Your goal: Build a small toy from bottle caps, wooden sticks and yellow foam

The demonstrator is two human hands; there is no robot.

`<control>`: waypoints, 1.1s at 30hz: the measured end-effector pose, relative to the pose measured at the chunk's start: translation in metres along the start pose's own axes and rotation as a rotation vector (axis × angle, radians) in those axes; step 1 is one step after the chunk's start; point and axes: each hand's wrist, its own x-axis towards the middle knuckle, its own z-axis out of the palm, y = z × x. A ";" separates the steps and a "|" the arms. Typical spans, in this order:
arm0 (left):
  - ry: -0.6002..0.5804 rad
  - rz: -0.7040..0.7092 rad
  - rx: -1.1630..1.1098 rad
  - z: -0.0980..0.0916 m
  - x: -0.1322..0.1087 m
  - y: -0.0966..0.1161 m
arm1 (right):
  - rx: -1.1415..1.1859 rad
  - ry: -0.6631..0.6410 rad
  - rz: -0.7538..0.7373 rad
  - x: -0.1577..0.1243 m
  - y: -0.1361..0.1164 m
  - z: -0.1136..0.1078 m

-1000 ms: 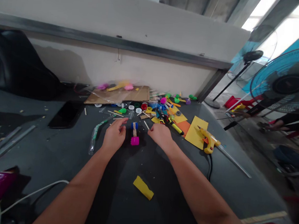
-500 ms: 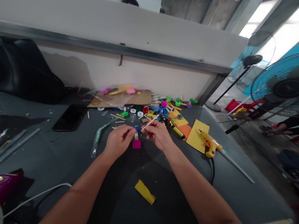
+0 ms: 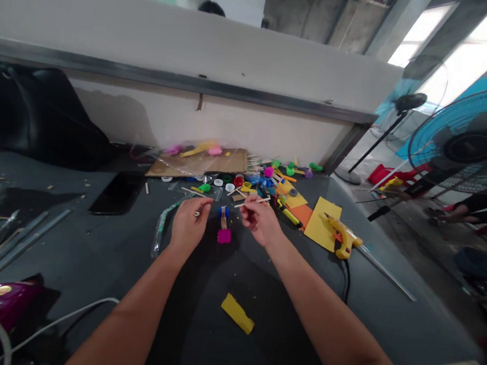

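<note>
1. Pinching a thin wooden craft stick point(image 3: 252, 201) between thumb and finger, the right hand point(image 3: 260, 221) held it up in the air.
2. The left hand point(image 3: 190, 224) was curled, with its fingertips close together. I could not tell if it pinched something tiny.
3. A small stick toy point(image 3: 223, 222) stood between the hands on the dark table point(image 3: 284, 301). It had blue caps at one end and a pink block at the other.
4. The work looked like adding sticks to the toy. The next move called for steady fingers.
5. A yellow glue gun point(image 3: 345, 238) lay at three o'clock from the right hand.
</note>
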 end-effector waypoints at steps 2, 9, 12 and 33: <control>-0.044 0.058 -0.003 0.006 -0.001 -0.004 | -0.025 0.080 0.017 0.004 0.000 -0.006; -0.084 -0.080 0.045 0.008 -0.006 -0.006 | -0.431 0.167 0.065 0.020 0.023 -0.014; -0.143 -0.117 0.041 0.008 -0.006 -0.010 | -0.559 0.132 0.046 0.026 0.035 -0.010; -0.377 -0.128 0.281 0.013 -0.009 0.007 | -1.080 0.059 0.098 0.013 0.032 -0.004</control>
